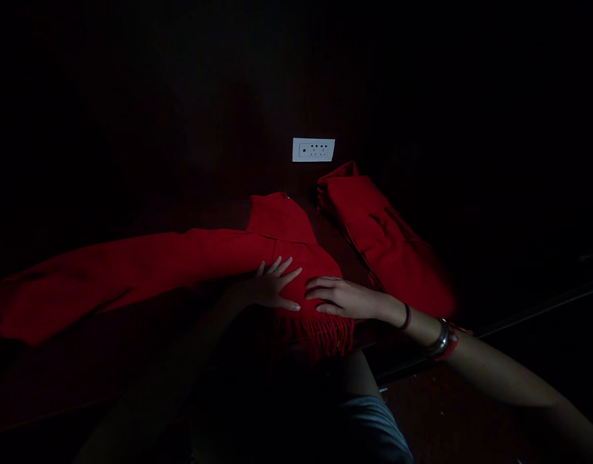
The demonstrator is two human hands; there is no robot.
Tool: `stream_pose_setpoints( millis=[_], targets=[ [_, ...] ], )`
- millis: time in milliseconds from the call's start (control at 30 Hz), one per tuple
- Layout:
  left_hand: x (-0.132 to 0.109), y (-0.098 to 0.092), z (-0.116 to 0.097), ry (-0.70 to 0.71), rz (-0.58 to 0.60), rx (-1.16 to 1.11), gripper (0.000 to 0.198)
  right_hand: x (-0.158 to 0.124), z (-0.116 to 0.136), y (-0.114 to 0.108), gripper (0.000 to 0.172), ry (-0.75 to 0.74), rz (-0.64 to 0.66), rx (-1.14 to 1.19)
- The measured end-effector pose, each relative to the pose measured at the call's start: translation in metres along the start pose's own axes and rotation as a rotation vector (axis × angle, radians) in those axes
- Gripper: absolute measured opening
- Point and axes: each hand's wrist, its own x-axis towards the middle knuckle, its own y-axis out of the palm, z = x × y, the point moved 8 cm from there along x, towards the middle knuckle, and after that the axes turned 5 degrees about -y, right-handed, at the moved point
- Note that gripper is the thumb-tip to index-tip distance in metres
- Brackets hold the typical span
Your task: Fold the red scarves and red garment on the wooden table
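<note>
A long red scarf [165,261] with a fringed end lies across a dark surface. Its fringe [330,335] hangs toward me, and a folded-over part sticks up at the back. My left hand [276,289] rests on the scarf near the fringe, fingers spread, with a ring on one finger. Close beside it, my right hand [338,297] lies on the same end, fingers stretched out and slightly bent. Neither hand grips the cloth. Dark bands and a metal bangle [441,338] circle my right wrist and forearm.
Another folded red cloth [388,238] lies on the right. A white wall socket [314,149] is on the dark wall behind. My leg in blue-grey shorts [376,422] shows below, beside a dark reddish floor [441,419]. Much of the surroundings is too dark to make out.
</note>
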Motion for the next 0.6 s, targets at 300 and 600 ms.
stream_pose_setpoints(
  millis=[300,600],
  targets=[
    [-0.005,-0.001,-0.008,0.035,0.033,-0.01,0.097,-0.02,-0.022,-0.006,0.04,0.017,0.105,-0.014],
    [0.001,-0.006,-0.004,-0.024,-0.133,0.056,0.075,-0.012,-0.044,-0.014,0.052,0.106,-0.004,-0.183]
  ],
)
